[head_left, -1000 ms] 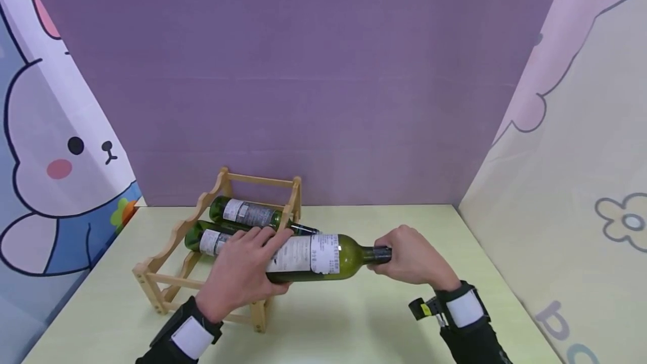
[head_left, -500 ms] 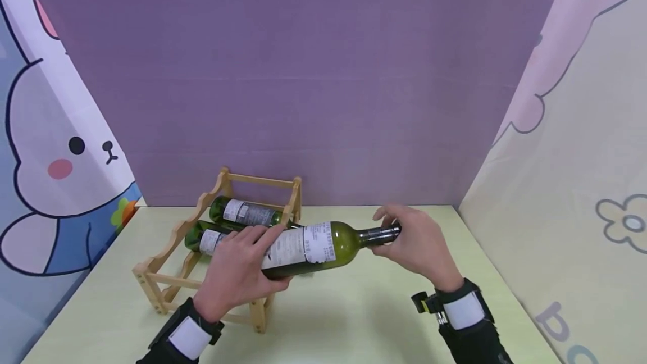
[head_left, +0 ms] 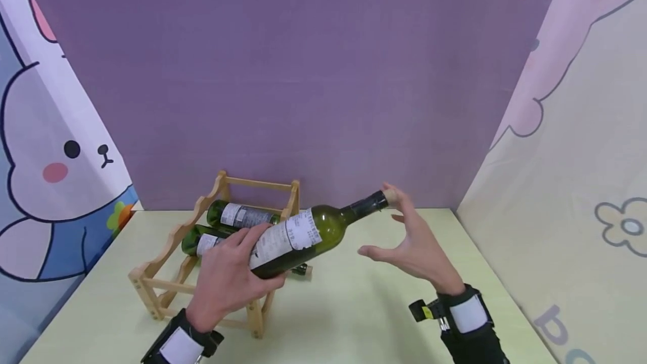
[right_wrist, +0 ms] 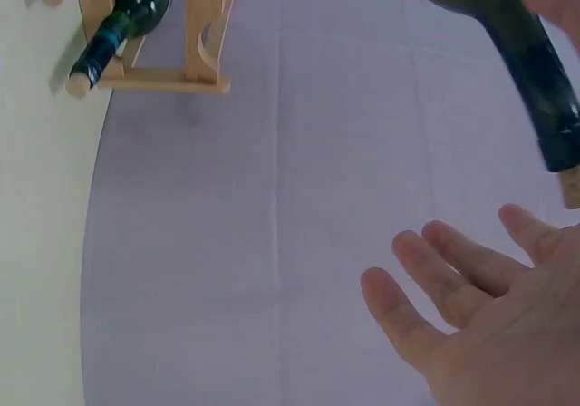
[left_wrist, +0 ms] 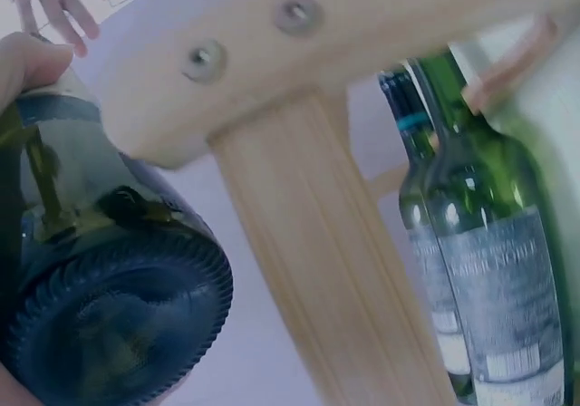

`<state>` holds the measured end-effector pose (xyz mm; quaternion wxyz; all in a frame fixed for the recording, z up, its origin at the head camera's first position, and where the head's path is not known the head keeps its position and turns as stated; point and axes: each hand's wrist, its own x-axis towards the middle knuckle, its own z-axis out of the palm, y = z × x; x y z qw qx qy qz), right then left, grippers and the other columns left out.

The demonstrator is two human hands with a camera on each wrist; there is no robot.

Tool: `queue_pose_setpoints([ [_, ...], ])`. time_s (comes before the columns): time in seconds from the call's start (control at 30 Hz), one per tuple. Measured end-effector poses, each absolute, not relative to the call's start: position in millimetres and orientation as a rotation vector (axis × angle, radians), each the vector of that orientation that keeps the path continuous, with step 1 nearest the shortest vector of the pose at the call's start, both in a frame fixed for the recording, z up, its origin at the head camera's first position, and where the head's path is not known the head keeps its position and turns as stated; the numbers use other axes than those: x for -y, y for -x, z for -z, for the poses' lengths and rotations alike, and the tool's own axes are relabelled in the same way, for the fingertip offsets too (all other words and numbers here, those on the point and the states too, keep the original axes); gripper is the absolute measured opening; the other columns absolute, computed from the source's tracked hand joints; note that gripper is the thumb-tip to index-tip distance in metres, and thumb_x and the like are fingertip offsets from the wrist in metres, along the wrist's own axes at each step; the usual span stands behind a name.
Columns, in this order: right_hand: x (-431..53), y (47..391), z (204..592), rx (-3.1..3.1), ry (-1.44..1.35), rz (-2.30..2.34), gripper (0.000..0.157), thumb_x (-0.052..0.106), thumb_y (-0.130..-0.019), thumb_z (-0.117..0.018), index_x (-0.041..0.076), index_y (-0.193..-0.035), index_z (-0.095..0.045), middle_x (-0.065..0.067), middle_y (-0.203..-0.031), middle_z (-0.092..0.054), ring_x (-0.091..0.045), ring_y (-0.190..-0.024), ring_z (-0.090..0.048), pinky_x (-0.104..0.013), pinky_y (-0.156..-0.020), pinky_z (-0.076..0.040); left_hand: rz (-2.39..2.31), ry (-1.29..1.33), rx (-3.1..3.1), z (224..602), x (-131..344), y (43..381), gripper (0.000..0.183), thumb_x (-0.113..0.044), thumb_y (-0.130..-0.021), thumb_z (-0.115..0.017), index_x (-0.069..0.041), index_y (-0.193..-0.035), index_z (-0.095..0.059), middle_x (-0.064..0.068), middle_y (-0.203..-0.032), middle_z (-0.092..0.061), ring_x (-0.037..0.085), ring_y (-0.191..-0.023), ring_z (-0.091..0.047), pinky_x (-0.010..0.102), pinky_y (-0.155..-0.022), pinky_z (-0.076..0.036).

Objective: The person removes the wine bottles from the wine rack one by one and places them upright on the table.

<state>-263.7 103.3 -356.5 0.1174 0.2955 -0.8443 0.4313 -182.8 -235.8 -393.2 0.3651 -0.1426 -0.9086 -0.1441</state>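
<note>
Purple backdrop (head_left: 323,72) behind pale bench (head_left: 364,308) | L hand (head_left: 227,282) clamped round green btl (head_left: 293,240), tilted w/ neck (head_left: 364,206) up twd R hand (head_left: 413,247) | R hand apart fm btl, fingers spread, nr cork (right_wrist: 571,190) | btl held over bench, beside wood rack (head_left: 169,285) | 2 more btls (head_left: 247,215) lying in rack

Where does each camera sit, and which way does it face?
Head: on the head, facing forward and down at held bottle, rack, left hand, right hand.
Left wrist: worn there, facing held bottle's base and rack; both hands show partly.
Right wrist: worn there, facing backdrop; right fingers show.
Wrist views share rack and held bottle.
</note>
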Motion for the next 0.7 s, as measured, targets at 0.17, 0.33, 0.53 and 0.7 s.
queue_pose_setpoints([
  [0.17,-96.9,259.2,361.1,2.454,-0.944,-1.349,0.117,0.034,-0.075,-0.089,0.037,-0.163,-0.011,-0.004,-0.169,-0.027,-0.030,-0.153,-0.035,-0.056,-0.116,-0.039,0.552,0.307,2.320,393.3,228.6,178.2,0.091,-0.052,-0.058,-0.093,-0.013,-0.133,-0.061,0.012,-0.111,-0.075,0.022,-0.078,-0.073,0.035,-0.058,-0.054],
  [0.33,-91.5,260.0,360.8,2.369,-1.095,-1.437,0.114,0.030,-0.079,-0.087,0.036,-0.163,-0.011,-0.003,-0.171,-0.022,-0.033,-0.154,-0.032,-0.062,-0.115,-0.036,0.686,0.304,2.289,388.0,220.0,176.6,0.085,-0.047,-0.061,-0.093,-0.015,-0.133,-0.061,0.006,-0.113,-0.075,0.018,-0.083,-0.072,0.034,-0.063,-0.055],
  [0.53,-82.9,258.3,355.8,2.290,-1.179,-1.574,0.112,0.036,-0.081,-0.085,0.033,-0.164,-0.010,-0.005,-0.170,-0.026,-0.035,-0.154,-0.032,-0.062,-0.117,-0.034,0.787,0.303,2.303,383.3,206.9,171.4,0.083,-0.045,-0.062,-0.093,-0.016,-0.132,-0.061,0.002,-0.106,-0.074,0.013,-0.083,-0.069,0.030,-0.066,-0.054],
  [0.7,-71.9,253.1,350.7,2.196,-1.249,-1.708,0.107,0.047,-0.083,-0.083,0.031,-0.163,-0.015,-0.006,-0.165,-0.035,-0.034,-0.152,-0.036,-0.063,-0.116,-0.035,0.871,0.277,2.298,384.1,194.8,166.1,0.081,-0.048,-0.064,-0.093,-0.018,-0.132,-0.061,-0.002,-0.105,-0.074,0.010,-0.084,-0.068,0.031,-0.068,-0.055],
])
